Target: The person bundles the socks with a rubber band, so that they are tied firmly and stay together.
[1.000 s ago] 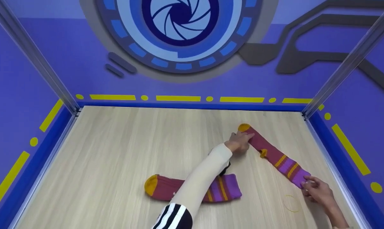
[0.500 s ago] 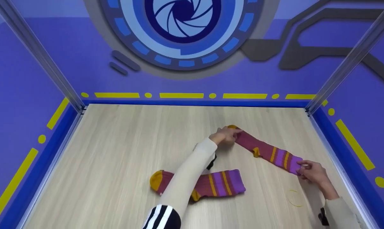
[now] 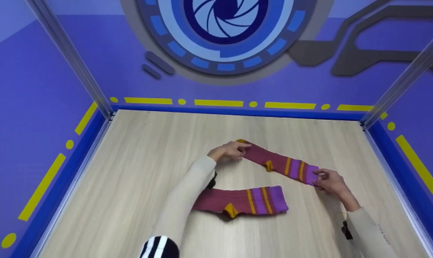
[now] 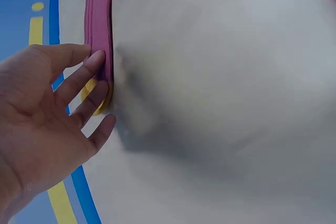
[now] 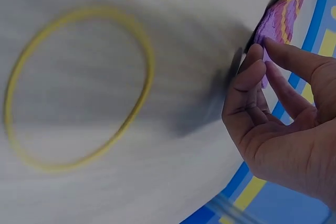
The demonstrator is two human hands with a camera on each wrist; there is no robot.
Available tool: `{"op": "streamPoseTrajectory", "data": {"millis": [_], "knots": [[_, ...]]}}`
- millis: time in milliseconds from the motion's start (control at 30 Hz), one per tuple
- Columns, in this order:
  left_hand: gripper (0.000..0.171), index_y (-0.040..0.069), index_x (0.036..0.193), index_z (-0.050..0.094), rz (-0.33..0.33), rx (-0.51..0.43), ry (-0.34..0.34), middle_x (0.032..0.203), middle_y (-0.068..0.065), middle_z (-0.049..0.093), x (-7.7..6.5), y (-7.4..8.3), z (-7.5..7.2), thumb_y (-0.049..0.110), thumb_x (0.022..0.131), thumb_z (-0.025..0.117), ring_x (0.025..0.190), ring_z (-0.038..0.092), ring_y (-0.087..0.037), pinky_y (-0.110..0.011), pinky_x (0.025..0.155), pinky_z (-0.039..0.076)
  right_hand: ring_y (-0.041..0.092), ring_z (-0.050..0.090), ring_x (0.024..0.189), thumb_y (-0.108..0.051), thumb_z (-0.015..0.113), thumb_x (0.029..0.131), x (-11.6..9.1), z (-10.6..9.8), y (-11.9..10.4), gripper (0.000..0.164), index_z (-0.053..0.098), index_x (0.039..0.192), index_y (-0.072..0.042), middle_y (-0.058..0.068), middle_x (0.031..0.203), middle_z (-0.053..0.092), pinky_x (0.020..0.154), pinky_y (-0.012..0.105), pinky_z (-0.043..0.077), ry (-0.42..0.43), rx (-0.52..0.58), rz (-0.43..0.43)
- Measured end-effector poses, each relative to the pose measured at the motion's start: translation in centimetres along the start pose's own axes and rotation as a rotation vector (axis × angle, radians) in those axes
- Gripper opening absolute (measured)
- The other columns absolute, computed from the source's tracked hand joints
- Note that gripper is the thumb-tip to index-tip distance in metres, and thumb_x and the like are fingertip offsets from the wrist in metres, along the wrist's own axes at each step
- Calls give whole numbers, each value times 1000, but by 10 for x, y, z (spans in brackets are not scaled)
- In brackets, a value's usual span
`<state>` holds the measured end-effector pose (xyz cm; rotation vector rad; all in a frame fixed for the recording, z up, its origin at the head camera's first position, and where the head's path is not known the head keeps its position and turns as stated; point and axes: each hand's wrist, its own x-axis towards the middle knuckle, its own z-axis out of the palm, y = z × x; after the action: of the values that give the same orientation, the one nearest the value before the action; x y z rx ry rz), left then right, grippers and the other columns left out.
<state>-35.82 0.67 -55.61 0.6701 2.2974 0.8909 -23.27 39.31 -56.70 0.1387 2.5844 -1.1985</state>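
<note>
A long maroon sock [image 3: 263, 155], with a mustard toe and heel and purple and mustard stripes at the cuff, stretches slantwise across the table between both hands. At its toe end my left hand [image 3: 230, 149] holds it, fingers on the fabric; the left wrist view shows the fingertips against the sock [image 4: 98, 19] near its mustard toe. My right hand [image 3: 333, 181] pinches the purple cuff [image 5: 270, 27] between thumb and fingers. A matching second sock [image 3: 238, 200] lies flat nearer the front, its toe hidden behind the left sleeve.
A yellow rubber band [image 5: 149, 59] lies on the table near the right hand, mostly hidden by the right sleeve in the head view. The wood-grain table [image 3: 148, 143] is enclosed by blue-purple walls [image 3: 94, 46] with metal corner posts.
Both hands have carried the held sock leftward, and its cuff end has swung away from the front, so it lies less steeply. The head view has shifted slightly; the second sock stays on the table.
</note>
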Motion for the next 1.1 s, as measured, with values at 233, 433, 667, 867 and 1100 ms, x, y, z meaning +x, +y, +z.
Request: {"op": "streamPoseTrajectory", "data": {"millis": [233, 433, 667, 867, 1100], "knots": [[55, 9, 157, 39, 39, -63, -42, 138, -21, 61, -54, -33, -3, 4, 103, 49, 127, 56, -28, -25, 97, 44, 13, 64, 68, 4, 63, 92, 8, 28, -21, 43, 52, 132, 16, 22, 92, 67, 54, 26, 51, -36, -5, -92], [45, 9, 149, 52, -30, -167, -39, 143, -16, 60, -90, -54, -7, 9, 105, 51, 129, 55, -24, -36, 109, 44, 15, 65, 71, 5, 64, 92, 12, 44, -33, 41, 54, 131, 16, 20, 92, 67, 57, 26, 52, -113, 11, -136], [31, 2, 128, 68, -119, -257, 158, 116, -15, 71, -113, -78, -18, 8, 101, 55, 92, 60, -19, -27, 69, 47, 11, 63, 68, -1, 67, 94, 15, 50, -34, 49, 48, 136, 16, 21, 94, 68, 56, 24, 51, -61, 10, -130], [16, 1, 108, 68, -209, -235, 391, 83, -6, 67, -111, -86, -13, 10, 95, 62, 62, 53, -11, -22, 54, 44, 10, 60, 68, -11, 72, 94, 18, 57, -34, 60, 45, 140, 16, 14, 89, 68, 56, 24, 50, -11, -45, -114], [24, -3, 105, 68, -256, -141, 369, 86, -3, 62, -100, -70, -8, 14, 91, 75, 63, 50, -9, -21, 56, 42, 12, 50, 69, -14, 76, 91, 22, 58, -40, 27, 62, 100, 8, 4, 80, 60, 57, 23, 41, 41, -143, -134]]}}
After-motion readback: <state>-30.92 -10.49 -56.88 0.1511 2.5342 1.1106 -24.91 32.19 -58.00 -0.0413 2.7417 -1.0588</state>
